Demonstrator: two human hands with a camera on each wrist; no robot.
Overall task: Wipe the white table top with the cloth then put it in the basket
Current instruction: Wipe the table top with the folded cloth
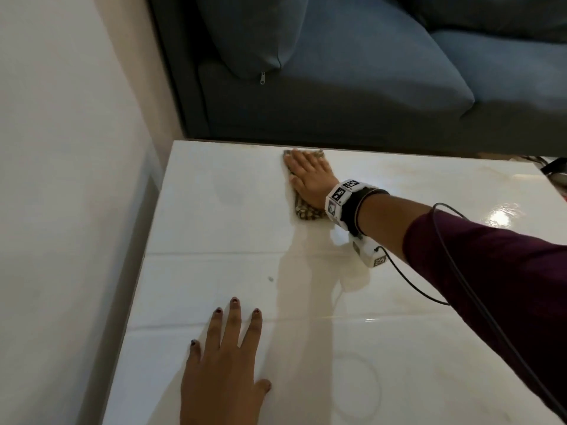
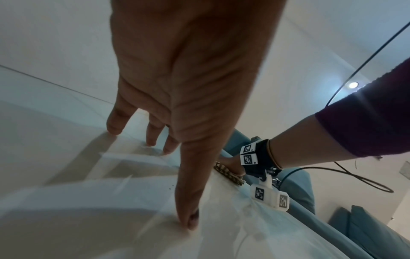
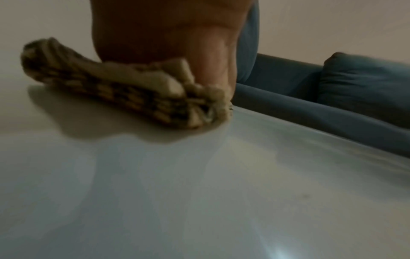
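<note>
A folded brown checked cloth (image 1: 310, 212) lies on the glossy white table top (image 1: 399, 348) near its far edge. My right hand (image 1: 308, 174) lies flat on the cloth with straight fingers, pressing it down. The same cloth (image 3: 124, 91) bunches under my palm (image 3: 168, 35) in the right wrist view, and its edge (image 2: 228, 175) peeks out in the left wrist view. My left hand (image 1: 225, 360) rests open on the table near the front left, fingers spread. Its fingertips (image 2: 190, 222) touch the surface. No basket is in view.
A blue sofa (image 1: 352, 72) with cushions stands right behind the table's far edge. A pale wall (image 1: 61, 179) runs along the table's left side. A black cable (image 1: 454, 265) trails from the right wrist camera. Dark objects (image 1: 555, 170) sit at the table's far right corner.
</note>
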